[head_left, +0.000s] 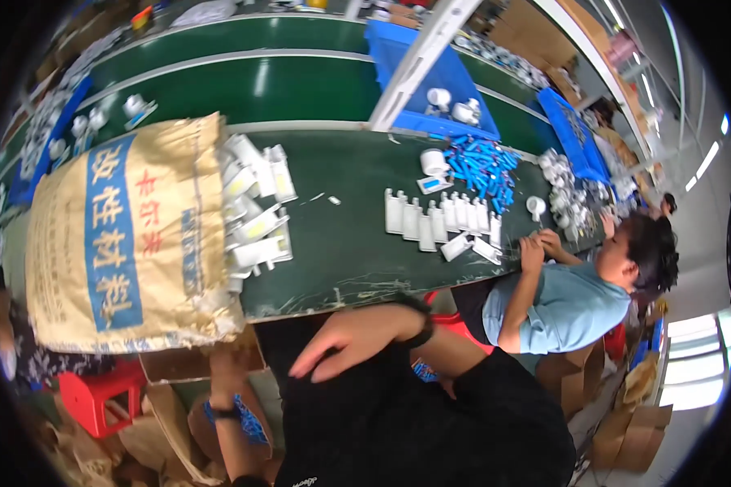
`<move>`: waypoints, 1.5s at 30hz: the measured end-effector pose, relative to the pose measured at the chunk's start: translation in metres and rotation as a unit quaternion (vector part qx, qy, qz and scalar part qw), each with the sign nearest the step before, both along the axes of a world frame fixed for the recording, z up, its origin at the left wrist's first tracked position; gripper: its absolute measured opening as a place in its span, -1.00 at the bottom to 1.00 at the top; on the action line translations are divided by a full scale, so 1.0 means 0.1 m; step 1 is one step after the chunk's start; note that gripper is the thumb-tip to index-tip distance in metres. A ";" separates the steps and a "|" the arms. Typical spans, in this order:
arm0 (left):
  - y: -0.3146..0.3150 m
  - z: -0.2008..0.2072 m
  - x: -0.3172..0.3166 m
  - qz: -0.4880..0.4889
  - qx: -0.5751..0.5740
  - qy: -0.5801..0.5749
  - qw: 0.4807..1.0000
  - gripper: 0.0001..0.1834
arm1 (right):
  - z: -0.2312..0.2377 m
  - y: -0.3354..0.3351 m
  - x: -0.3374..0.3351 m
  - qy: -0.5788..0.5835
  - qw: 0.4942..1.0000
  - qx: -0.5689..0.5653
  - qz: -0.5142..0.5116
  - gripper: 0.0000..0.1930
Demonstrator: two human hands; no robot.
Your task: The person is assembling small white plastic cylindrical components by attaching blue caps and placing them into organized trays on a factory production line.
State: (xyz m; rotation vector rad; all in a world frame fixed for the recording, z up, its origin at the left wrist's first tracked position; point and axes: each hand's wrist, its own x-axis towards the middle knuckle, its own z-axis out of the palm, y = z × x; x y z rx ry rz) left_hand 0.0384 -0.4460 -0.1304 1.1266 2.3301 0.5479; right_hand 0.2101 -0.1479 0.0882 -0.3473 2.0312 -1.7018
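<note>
My right hand (349,341), with a dark band at its wrist, hovers in front of my body by the table's near edge. Its fingers reach out to the left, apart, with nothing between them. Lower left, my left hand (229,365) is blurred by the sack's lower corner and a cardboard box (188,364); its fingers cannot be made out. A big tan-and-blue sack (122,243) lies on the table's left part. White flat plastic parts (256,195) spill from its mouth. To the right, similar white parts (443,219) stand in rows on the green table (333,252).
Blue cylinders (483,170) are heaped behind the rows, beside a white round part (434,161). A co-worker (577,292) sits at the right. Blue trays (430,81) stand on the far line, past a white post (418,69). A red stool (101,398) is at lower left.
</note>
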 end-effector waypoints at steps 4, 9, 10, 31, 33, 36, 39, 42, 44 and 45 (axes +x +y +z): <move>0.34 1.20 0.50 -0.200 0.025 -0.252 0.947 -0.36 | -0.05 1.50 0.85 0.009 0.740 0.298 -0.603 -0.72; 1.52 2.42 0.85 -0.318 0.111 -0.233 0.912 -0.43 | -0.58 3.04 1.89 -0.020 0.475 0.525 -0.706 -0.71; 1.78 2.56 0.88 -0.339 0.139 -0.193 0.910 -0.46 | -0.65 3.08 1.84 -0.012 0.485 0.518 -0.705 -0.71; 5.89 1.31 0.54 -0.073 0.174 -0.259 0.947 -0.10 | -1.03 2.95 0.57 0.108 0.528 0.393 -0.745 -0.85; 5.61 1.50 0.20 -0.063 0.178 -0.286 0.940 -0.09 | -1.04 2.82 0.32 0.129 0.550 0.355 -0.745 -0.90; 5.17 1.56 -0.28 -0.070 0.201 -0.278 0.937 -0.09 | -1.03 2.59 -0.03 0.178 0.609 0.335 -0.697 -0.90; 4.78 1.37 -0.78 -0.051 0.230 -0.258 0.937 -0.16 | -1.03 2.34 -0.47 0.173 0.689 0.273 -0.649 -0.87; 4.53 1.20 -1.08 -0.053 0.283 -0.134 0.948 -0.28 | -1.14 2.19 -0.85 0.161 0.706 0.251 -0.642 -0.84; 4.32 1.18 -0.95 0.011 0.266 0.028 0.964 -0.29 | -1.20 2.11 -0.94 0.157 0.721 0.234 -0.633 -0.82; 4.26 1.25 -0.81 0.063 0.236 0.192 0.950 -0.31 | -1.22 2.08 -0.94 0.155 0.728 0.213 -0.633 -0.80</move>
